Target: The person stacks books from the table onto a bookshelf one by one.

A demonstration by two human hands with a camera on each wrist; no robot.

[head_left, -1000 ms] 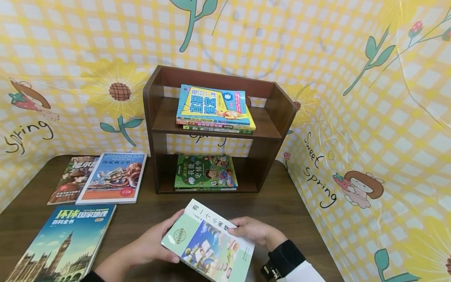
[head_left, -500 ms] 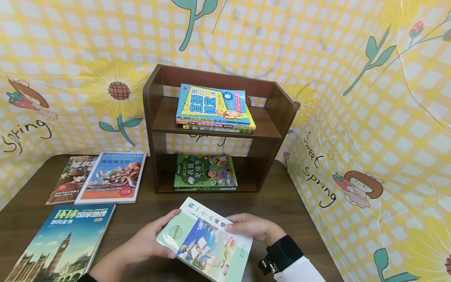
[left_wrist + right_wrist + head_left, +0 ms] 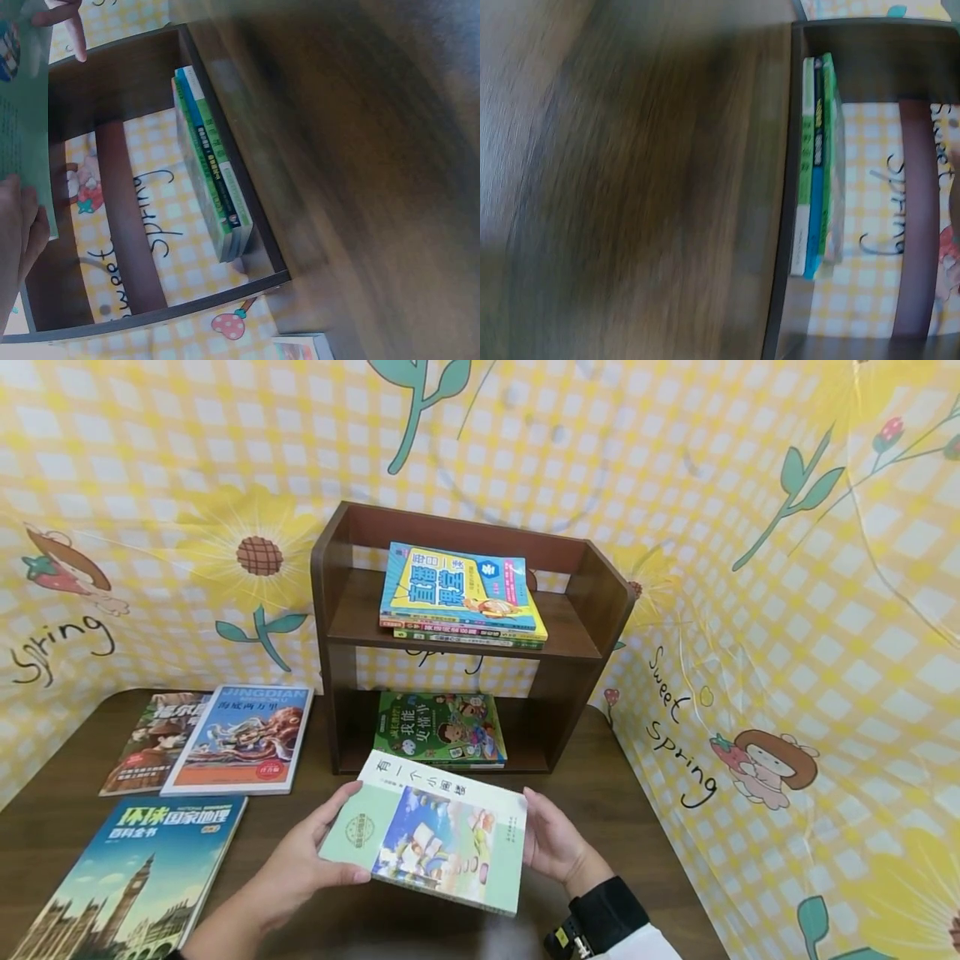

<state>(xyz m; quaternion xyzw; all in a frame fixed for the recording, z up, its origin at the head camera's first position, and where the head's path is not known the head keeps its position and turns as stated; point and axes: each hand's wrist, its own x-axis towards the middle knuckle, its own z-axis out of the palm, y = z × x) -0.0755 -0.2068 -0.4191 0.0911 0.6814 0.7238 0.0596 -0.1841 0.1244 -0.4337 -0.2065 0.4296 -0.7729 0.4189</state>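
A light green and white paperback book with a picture of floating books on its cover is held up above the table before the shelf. My left hand grips its left edge, thumb along the cover's lower left corner and fingers behind. At the right edge, my right hand holds the book; some of its fingers are hidden. In the left wrist view the book's green back shows between both hands. Just behind it, a green-covered book lies on top of a stack in the lower compartment.
A brown two-tier bookshelf stands at the back of the wooden table. Its upper tier bears a stack of books. To the left lie a blue-and-orange book, a partly covered book and a large geography book.
The paperback has risen toward the shelf and turned more level. My right hand has shifted from the cover's upper right to its right edge; my left hand has kept its grip.
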